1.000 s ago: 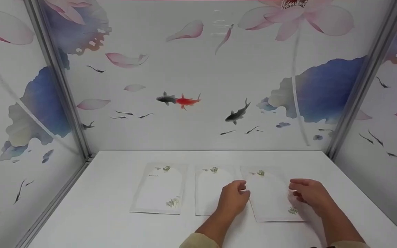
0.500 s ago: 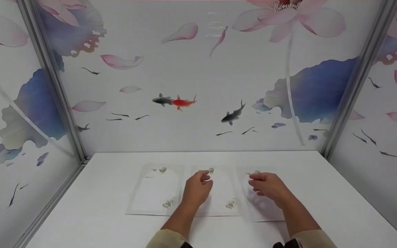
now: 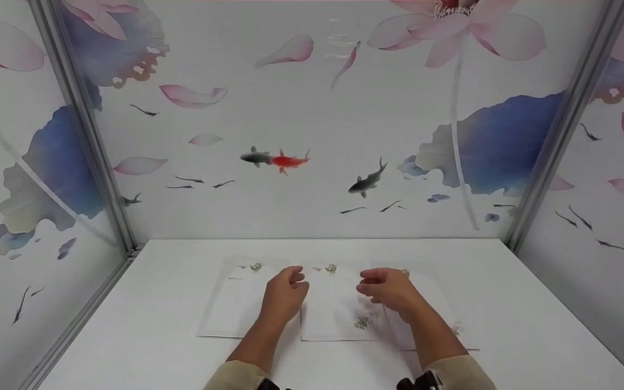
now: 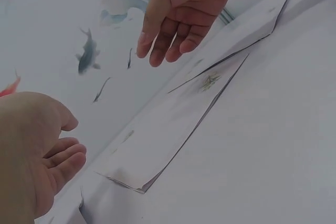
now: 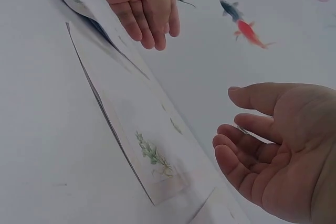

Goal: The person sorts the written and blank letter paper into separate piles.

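Three flat stacks of white paper printed with small green sprigs lie side by side on the white table. My left hand (image 3: 285, 295) is held above the gap between the left stack (image 3: 225, 311) and the middle stack (image 3: 325, 303), its fingers loosely bent. On the other side, my right hand (image 3: 390, 292) hovers over the border of the middle and right stack (image 3: 436, 295). Palms face each other, and neither hand grips anything. In the left wrist view the middle stack's sheets (image 4: 168, 129) show slightly uneven edges. Forearms cover parts of the outer stacks.
The white table (image 3: 144, 303) is bounded by a back panel (image 3: 301, 211) and side panels painted with lotus and fish. Metal posts (image 3: 87, 146) stand at the back corners. Dark wrist devices (image 3: 420, 381) sit at the sleeves.
Both hands have moved left, from around the right stack to around the middle one. The right stack now lies uncovered on its right side; the stacks keep their places.
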A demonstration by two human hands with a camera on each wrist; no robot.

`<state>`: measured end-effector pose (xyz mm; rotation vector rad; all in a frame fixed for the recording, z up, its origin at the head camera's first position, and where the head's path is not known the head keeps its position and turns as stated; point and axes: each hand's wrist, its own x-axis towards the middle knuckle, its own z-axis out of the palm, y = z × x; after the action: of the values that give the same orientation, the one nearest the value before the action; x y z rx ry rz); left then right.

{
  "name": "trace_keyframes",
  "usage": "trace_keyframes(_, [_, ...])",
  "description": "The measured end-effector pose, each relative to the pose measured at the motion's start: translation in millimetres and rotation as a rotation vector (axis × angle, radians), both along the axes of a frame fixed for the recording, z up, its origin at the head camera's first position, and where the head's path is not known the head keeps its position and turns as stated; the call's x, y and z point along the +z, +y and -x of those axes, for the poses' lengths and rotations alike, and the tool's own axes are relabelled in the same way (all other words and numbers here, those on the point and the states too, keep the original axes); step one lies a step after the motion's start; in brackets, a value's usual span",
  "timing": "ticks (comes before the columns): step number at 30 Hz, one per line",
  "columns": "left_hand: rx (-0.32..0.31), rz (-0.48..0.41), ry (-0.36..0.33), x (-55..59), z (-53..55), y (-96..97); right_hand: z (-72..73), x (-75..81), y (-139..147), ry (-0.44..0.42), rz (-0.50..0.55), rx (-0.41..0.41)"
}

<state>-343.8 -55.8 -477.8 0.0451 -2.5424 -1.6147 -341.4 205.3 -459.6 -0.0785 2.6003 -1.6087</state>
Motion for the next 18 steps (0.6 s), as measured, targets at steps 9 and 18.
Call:
trace_keyframes(9, [-0.411, 0.321, -0.107, -6.3, -6.6, -10.8, -5.9, -3.7, -4, -0.033, -0.459, 0.273])
trace_keyframes(18, [-0.488, 0.558, -0.142, -12.7, -9.7, -4.1, -8.5, -12.8, -12, -0.077, -0.64, 0.288])
